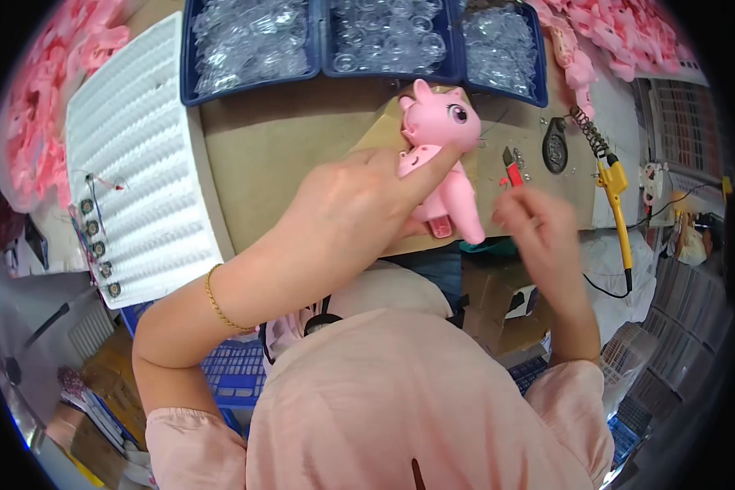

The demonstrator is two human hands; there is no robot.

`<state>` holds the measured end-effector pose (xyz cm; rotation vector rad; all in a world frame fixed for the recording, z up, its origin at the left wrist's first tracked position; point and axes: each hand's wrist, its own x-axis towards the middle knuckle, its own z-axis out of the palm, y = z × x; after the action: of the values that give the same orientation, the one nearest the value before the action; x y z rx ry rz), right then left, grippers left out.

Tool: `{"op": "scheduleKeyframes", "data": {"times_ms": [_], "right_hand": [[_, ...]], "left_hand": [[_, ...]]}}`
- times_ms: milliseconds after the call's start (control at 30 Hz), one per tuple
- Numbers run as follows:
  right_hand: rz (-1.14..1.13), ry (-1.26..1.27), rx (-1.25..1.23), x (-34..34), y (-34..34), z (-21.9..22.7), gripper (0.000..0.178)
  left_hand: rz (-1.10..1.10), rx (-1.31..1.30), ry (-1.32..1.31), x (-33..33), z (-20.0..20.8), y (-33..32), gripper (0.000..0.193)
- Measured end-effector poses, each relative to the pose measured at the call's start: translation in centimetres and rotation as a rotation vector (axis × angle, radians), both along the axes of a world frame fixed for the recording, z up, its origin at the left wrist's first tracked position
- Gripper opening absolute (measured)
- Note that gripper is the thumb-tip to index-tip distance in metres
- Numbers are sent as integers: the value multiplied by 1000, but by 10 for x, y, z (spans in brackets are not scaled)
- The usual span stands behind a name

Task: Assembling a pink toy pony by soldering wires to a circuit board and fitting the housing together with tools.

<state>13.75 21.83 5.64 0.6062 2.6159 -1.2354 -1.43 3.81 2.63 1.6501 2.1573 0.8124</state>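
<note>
A pink toy pony (443,118) with a large printed eye stands tilted near the table's front edge. My left hand (355,208) is closed round its body, the index finger stretched along the neck below the head. Under the toy, a small reddish-pink piece (440,226) shows beside its leg. To the right, my right hand (539,224) is slightly blurred, with its fingers curled in; anything inside them is hidden. Just beyond its knuckles is a red tool with a dark tip (512,166); whether the hand touches it is unclear.
Blue bins (253,88) of clear plastic parts line the back. A white ridged tray (139,155) stands left, with small round wired parts (92,226) along its edge. Loose screws and a black oval object (554,145) lie right, near a yellow soldering iron (616,204). Pink parts (629,37) pile behind.
</note>
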Motion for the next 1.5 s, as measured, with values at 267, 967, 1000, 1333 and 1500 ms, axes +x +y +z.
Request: {"op": "scheduleKeyframes", "data": {"times_ms": [267, 967, 1000, 1333, 1500], "right_hand": [[-376, -223, -935, 5, -45, -31, 26], [57, 203, 27, -120, 22, -48, 26], [72, 196, 45, -121, 22, -47, 26], [-83, 334, -111, -117, 20, -55, 21], [-167, 899, -762, -109, 26, -50, 24]], "left_hand": [[-35, -118, 142, -1, 4, 9, 58], [19, 53, 281, 11, -14, 11, 45], [-25, 18, 294, 8, -10, 12, 46], [1, 90, 214, 5, -14, 21, 49], [7, 224, 71, -1, -28, 23, 48]]}}
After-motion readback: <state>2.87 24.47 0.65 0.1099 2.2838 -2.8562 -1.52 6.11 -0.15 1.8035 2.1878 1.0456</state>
